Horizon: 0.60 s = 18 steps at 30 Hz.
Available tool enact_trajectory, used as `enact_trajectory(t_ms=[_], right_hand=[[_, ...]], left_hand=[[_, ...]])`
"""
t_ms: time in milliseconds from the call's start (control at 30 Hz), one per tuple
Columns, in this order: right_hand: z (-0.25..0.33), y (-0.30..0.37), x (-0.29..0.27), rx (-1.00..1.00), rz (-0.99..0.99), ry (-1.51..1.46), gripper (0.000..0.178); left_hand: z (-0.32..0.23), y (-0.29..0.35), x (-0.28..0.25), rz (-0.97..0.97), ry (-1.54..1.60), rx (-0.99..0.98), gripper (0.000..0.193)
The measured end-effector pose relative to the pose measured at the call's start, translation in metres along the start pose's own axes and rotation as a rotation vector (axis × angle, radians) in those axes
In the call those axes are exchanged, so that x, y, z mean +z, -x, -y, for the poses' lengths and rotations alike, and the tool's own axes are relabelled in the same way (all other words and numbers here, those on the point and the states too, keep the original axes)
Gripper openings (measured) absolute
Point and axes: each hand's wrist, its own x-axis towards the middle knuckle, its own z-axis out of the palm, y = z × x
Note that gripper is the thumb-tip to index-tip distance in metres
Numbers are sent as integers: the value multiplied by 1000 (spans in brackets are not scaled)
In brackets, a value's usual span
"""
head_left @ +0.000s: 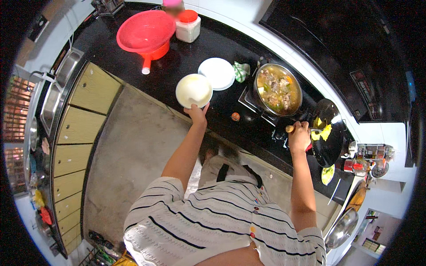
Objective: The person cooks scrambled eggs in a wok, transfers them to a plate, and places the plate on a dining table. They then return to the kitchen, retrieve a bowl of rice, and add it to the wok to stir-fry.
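My left hand (196, 114) grips the rim of a white bowl (194, 91), thumb over the edge, with a pale yellowish film inside. The bowl is held over the counter, overlapping a white plate (216, 73) in view. At the right, my right hand (300, 138) is closed round a spatula (290, 129) with a wooden handle end. Its metal part reaches into a black wok (329, 150) among yellow pieces of food (323, 132) that look like egg; its blade is hard to make out. The wok sits on the stove.
Left of the wok, a wide pan of stew (278, 88) stands on another burner. A green-white cloth (241, 72) and small orange-red round thing (235, 116) lie nearby. Far left are a red colander (146, 33) and lidded jar (188, 29). A yellow-green item (327, 174) lies before the wok.
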Motion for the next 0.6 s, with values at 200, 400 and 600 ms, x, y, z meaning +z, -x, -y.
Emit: enact_trajectory(t_ms=[200,400,600], right_hand=[[-4,6,0,23,6,-15,22],[-10,12,0,51,-34,-78,22],[-9,16,2,56,-53,-95,23]], left_hand=[[4,-13,28,-87,-38,-12,67],[42,10,42,-57,-20,-390,87],[88,-57,98,135,-276,-368,51]])
